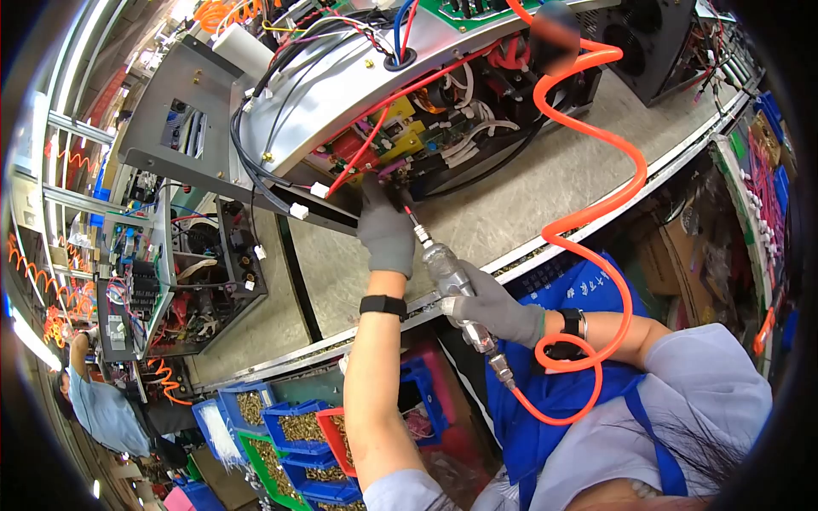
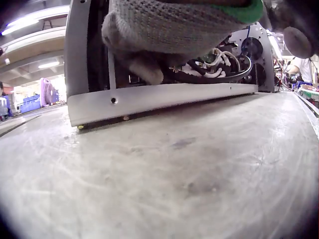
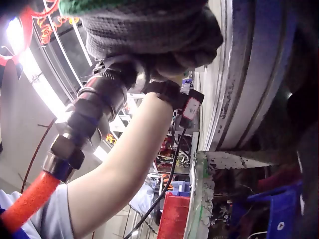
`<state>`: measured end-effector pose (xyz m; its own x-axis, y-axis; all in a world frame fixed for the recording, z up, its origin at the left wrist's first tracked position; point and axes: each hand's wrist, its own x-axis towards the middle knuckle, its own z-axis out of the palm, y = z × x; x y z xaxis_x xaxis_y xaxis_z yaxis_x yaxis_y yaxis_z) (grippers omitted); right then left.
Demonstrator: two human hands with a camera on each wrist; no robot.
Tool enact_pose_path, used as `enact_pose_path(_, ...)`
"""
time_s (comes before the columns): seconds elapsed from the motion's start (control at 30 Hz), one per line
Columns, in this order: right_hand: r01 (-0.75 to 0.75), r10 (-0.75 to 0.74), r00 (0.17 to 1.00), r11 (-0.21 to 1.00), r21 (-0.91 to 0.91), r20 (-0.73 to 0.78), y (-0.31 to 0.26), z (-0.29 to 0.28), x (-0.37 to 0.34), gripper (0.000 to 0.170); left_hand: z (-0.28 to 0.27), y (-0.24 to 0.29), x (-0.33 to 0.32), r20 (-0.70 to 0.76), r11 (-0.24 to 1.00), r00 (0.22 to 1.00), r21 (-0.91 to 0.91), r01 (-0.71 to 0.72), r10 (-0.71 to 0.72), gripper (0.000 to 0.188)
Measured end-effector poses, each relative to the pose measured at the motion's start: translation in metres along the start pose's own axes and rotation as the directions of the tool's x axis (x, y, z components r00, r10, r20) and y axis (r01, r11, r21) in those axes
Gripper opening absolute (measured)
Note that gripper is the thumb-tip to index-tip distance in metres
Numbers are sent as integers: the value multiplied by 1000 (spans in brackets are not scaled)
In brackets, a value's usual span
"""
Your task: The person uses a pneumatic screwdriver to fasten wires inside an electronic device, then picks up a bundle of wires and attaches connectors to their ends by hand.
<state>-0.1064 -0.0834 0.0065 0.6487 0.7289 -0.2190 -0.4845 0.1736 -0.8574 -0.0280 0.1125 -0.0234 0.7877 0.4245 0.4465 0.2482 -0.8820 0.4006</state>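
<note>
My gloved right hand grips a pneumatic screwdriver, fingers wrapped round its body. Its bit points at the near side of an open electronics chassis, right beside my left hand. In the right wrist view, the tool's metal hose fitting sticks out below the glove. My gloved left hand reaches to the chassis's lower edge, its fingertips partly inside. The left wrist view has this glove over the metal bottom flange; I cannot tell whether its fingers pinch anything.
A coiled orange air hose runs from the tool up across the bench. Loose wires with white connectors hang off the chassis. Another chassis stands at left. Bins of small fasteners sit below the bench edge; another person works beyond.
</note>
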Motion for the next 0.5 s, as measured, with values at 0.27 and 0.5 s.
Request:
enact_pose_path(0.27,-98,88,993,985,143,76,2,-14,0,51,-5,-9,-12,90,994,995,-102,43,-34,21)
enact_pose_path(0.5,-105,100,994,985,138,41,5,-18,5,46,4,-15,-5,100,982,994,-189,-25,44,18)
